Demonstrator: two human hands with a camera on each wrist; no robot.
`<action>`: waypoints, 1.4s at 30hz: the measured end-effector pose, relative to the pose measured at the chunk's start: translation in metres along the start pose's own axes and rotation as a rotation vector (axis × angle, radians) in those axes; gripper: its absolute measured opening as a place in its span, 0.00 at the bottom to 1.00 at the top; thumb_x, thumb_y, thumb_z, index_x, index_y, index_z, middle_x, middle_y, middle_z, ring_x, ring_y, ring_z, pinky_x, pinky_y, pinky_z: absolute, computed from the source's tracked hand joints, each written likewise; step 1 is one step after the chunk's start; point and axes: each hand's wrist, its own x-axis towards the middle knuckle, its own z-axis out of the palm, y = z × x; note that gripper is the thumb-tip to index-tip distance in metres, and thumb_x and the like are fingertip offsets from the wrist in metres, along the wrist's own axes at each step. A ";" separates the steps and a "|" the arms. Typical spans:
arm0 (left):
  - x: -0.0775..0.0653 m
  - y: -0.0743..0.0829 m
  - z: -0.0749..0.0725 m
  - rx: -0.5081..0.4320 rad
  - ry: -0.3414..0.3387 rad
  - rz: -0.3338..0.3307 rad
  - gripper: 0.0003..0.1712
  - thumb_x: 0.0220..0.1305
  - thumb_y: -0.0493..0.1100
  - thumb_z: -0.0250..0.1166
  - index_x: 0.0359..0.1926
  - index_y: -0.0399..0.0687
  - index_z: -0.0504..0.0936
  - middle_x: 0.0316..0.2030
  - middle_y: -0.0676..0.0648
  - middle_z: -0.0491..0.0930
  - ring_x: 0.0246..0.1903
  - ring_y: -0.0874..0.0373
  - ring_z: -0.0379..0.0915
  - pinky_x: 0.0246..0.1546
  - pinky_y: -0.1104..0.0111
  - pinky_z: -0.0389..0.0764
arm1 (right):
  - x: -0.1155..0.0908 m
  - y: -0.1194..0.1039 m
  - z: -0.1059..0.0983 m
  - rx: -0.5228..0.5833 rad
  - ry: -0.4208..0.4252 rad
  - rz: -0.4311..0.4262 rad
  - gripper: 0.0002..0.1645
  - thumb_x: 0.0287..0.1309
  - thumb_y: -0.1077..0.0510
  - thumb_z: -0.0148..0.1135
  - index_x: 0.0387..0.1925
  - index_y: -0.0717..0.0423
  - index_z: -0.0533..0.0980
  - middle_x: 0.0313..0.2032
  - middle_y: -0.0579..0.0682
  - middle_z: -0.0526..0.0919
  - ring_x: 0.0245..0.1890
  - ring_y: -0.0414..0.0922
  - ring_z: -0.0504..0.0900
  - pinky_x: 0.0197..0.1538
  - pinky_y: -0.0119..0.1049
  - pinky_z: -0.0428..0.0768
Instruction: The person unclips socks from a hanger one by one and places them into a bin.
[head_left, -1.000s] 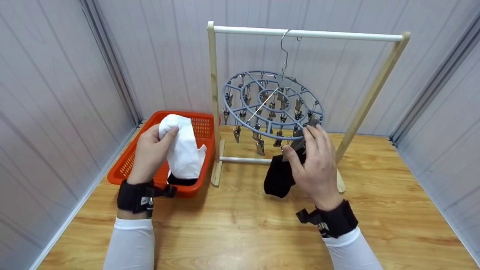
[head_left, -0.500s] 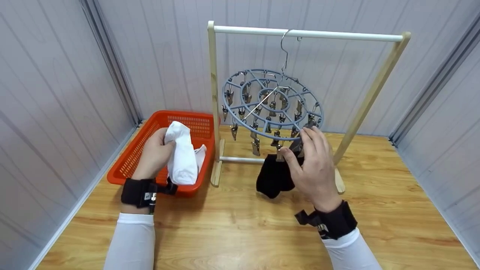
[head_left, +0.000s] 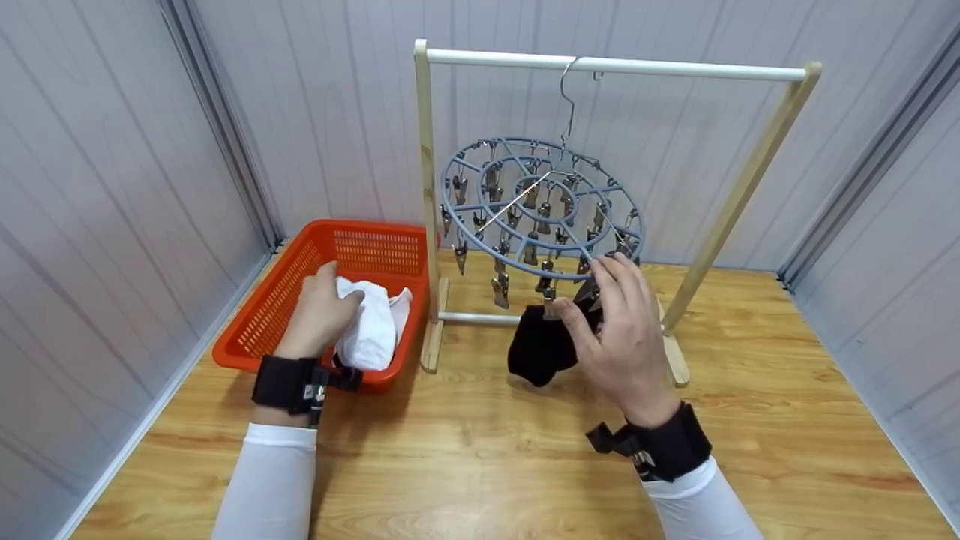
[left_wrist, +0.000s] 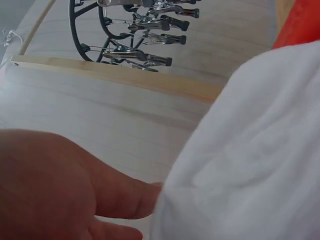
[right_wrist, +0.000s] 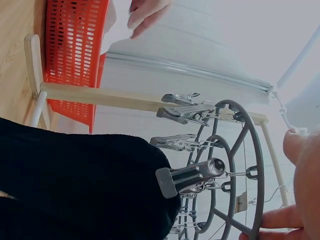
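Note:
My left hand [head_left: 321, 313] is over the basket with thumb and index finger apart, beside a bunched white sock [head_left: 373, 337]. In the left wrist view, its straight fingertips touch the edge of the white cloth. My right hand [head_left: 626, 341] is at the near right of a round blue-grey clip hanger [head_left: 504, 259]; the right wrist view shows its fingertips at the ring, thumb apart. A black sock [head_left: 544, 345] hangs below the ring, held by a metal clip [right_wrist: 187, 177]. Part of the black sock is hidden behind my right hand.
An orange-red basket [head_left: 259, 300] stands at the left, close against a wooden rack post [head_left: 426, 172]. The hanger hooks over the rack's white bar [head_left: 675, 71]. Several metal clips dangle from it. Pale panelled walls enclose the wooden surface [head_left: 480, 465].
The white sock has come down from a raised hold into the basket, and my left hand has loosened beside it. The hanger and black sock have swung slightly left, my right hand moving with them.

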 end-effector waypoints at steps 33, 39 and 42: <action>-0.045 0.066 0.118 -0.292 -0.160 0.344 0.48 0.70 0.54 0.80 0.80 0.39 0.70 0.76 0.36 0.75 0.74 0.44 0.73 0.73 0.49 0.76 | 0.000 0.008 0.004 -0.015 0.091 0.003 0.45 0.82 0.38 0.61 0.75 0.74 0.71 0.72 0.72 0.76 0.80 0.68 0.66 0.83 0.65 0.57; -0.047 0.062 0.138 -0.291 -0.214 0.304 0.54 0.68 0.57 0.81 0.84 0.41 0.65 0.77 0.39 0.74 0.77 0.45 0.69 0.77 0.47 0.69 | 0.001 0.005 0.002 0.019 0.086 -0.016 0.46 0.83 0.35 0.59 0.73 0.75 0.72 0.72 0.71 0.77 0.78 0.68 0.68 0.82 0.64 0.59; -0.047 0.060 0.145 -0.331 -0.231 0.300 0.53 0.67 0.56 0.82 0.83 0.42 0.66 0.72 0.40 0.79 0.74 0.45 0.73 0.75 0.45 0.71 | 0.001 0.003 0.001 0.027 0.066 -0.009 0.44 0.82 0.38 0.61 0.74 0.74 0.72 0.72 0.70 0.76 0.79 0.67 0.68 0.83 0.63 0.59</action>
